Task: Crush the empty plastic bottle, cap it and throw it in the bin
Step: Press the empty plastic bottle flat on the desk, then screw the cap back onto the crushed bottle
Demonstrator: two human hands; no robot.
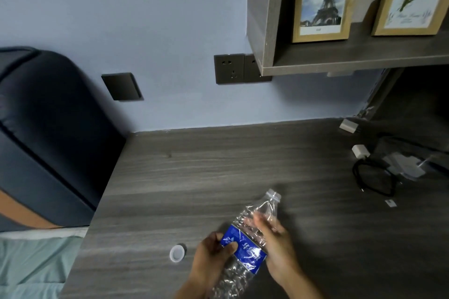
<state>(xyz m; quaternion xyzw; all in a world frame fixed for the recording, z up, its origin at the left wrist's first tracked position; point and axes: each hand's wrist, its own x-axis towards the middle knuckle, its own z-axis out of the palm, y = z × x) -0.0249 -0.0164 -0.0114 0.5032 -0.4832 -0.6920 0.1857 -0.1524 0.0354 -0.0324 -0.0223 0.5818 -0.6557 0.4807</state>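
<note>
A clear plastic bottle (245,247) with a blue label is held slanted over the grey wooden desk (194,177), its open neck pointing up and to the right. My left hand (211,257) grips it at the label from the left, thumb pressed on the blue band. My right hand (277,247) clasps the upper body from the right, fingers wrapped over the clear part. The bottle's sides look crinkled. Its white cap (177,253) lies open side up on the desk, just left of my left hand. No bin is in view.
A coiled black cable (371,179) and white chargers (359,150) lie at the desk's right side. A shelf (340,63) with two framed pictures hangs above. Wall sockets (229,68) sit on the blue wall. A dark padded headboard (48,128) and bed stand left.
</note>
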